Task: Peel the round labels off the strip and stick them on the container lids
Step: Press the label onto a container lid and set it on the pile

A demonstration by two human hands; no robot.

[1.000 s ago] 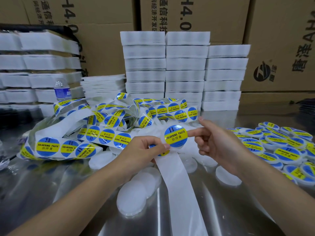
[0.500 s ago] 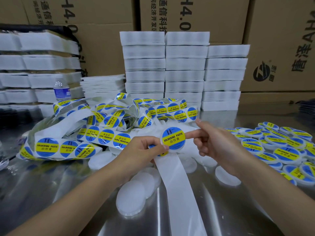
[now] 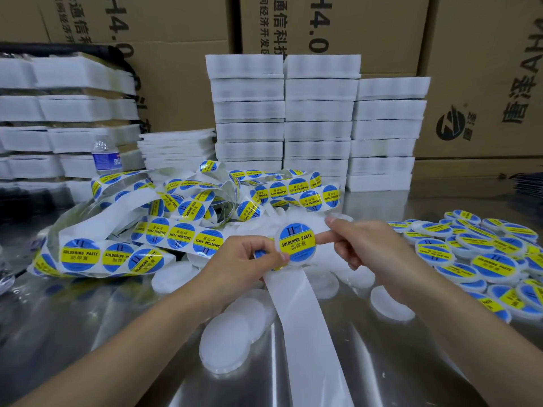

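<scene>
Blue-yellow label (image 3: 296,240) in right hand (image 3: 370,251) fingertip pinch; left hand (image 3: 244,259), curled, around strip (image 3: 293,304).

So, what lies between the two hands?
In the head view, one labelled lid: the right hand holds its right edge; the left hand, gripping the strip, touches its lower edge.

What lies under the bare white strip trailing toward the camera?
Blank white lids poke out from beneath the bare strip; the metal table shows beside it. Anything directly underneath is covered.
</scene>
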